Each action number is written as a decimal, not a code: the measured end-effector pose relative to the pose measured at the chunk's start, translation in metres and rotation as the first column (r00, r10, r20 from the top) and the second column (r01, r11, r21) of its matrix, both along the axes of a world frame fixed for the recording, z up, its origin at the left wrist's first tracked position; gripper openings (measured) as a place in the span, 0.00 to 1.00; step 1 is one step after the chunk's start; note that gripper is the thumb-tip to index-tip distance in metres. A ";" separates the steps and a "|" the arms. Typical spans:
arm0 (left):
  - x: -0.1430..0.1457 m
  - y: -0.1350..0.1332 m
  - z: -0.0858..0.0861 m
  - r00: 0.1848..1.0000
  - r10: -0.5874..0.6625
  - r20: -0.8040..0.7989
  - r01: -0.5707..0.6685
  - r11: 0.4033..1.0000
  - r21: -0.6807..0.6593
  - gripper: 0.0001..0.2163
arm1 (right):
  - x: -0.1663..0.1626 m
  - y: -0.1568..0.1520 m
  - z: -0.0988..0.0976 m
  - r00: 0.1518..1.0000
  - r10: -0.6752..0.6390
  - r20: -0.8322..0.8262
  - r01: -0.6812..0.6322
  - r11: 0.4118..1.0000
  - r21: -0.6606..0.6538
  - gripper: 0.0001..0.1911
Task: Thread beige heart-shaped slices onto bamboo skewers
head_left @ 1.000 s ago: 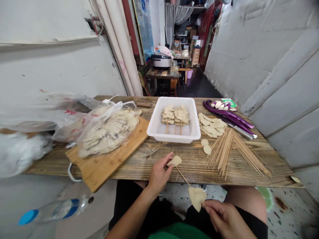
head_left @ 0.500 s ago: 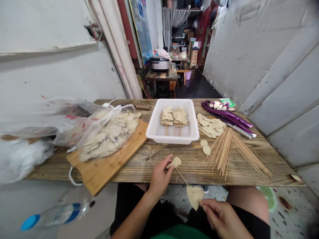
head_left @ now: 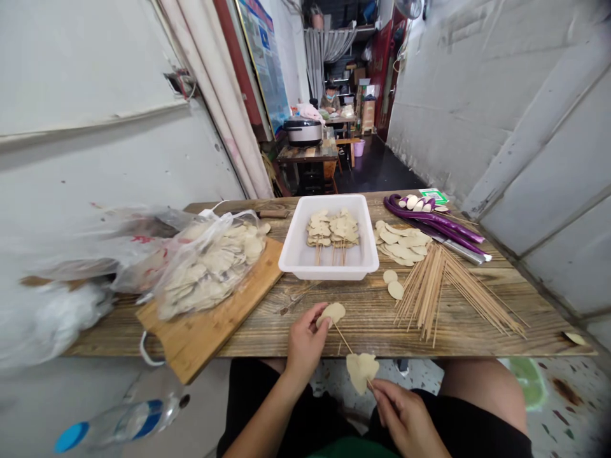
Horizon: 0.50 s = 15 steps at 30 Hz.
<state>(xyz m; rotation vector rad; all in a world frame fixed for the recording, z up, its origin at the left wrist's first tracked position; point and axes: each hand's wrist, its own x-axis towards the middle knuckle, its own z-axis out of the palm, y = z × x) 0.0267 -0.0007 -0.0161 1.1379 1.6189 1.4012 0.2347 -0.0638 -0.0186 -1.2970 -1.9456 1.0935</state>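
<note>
My left hand is closed in a pinch on a thin pale slice at the upper end of a wooden skewer. Lower on the same stick sit threaded pale slices, folded and bunched together. Just below them, my right hand grips the skewer's lower end between thumb and fingers. The stick slants over the table's front edge. Beyond my hands stands a white plastic tub holding several loaded skewers.
Loose slices and a fan of bare skewers lie right, near purple eggplants and a knife. At left, a bag of slices rests on a cutting board. A person sits in the background.
My right hand has moved up and left with the skewer, bringing the bunched slices nearer my left hand. The left hand keeps its pinch. The camera view has shifted slightly.
</note>
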 end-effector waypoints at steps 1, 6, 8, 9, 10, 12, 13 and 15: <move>0.001 0.001 0.001 1.000 0.005 0.000 -0.005 1.000 -0.002 0.13 | 0.000 -0.001 0.000 1.000 -0.002 -0.006 0.002 1.000 0.021 0.19; 0.003 0.005 0.009 0.989 0.025 0.145 -0.012 0.996 -0.088 0.16 | 0.005 -0.004 -0.002 0.999 -0.003 -0.035 0.007 0.992 0.125 0.16; 0.003 0.006 0.014 0.974 0.022 0.223 0.005 0.993 -0.120 0.16 | 0.007 -0.004 -0.005 0.999 0.005 -0.047 0.001 0.990 0.142 0.15; 0.003 0.007 0.016 0.967 0.020 0.254 0.013 0.992 -0.125 0.16 | 0.008 -0.004 -0.006 0.998 0.010 -0.055 -0.002 0.989 0.148 0.14; 0.004 0.007 0.019 0.960 0.018 0.281 0.018 0.992 -0.127 0.16 | 0.009 -0.005 -0.008 0.998 0.015 -0.062 -0.005 0.988 0.155 0.13; 0.005 0.007 0.023 0.946 0.019 0.325 0.026 0.991 -0.133 0.16 | 0.011 -0.005 -0.010 0.997 0.023 -0.074 -0.010 0.985 0.171 0.12; 0.005 0.007 0.025 0.939 0.020 0.344 0.029 0.990 -0.137 0.16 | 0.012 -0.005 -0.011 0.997 0.027 -0.077 -0.013 0.984 0.178 0.12; 0.007 0.007 0.027 0.925 0.025 0.380 0.031 0.989 -0.142 0.17 | 0.013 -0.005 -0.012 0.996 0.037 -0.077 -0.022 0.982 0.186 0.12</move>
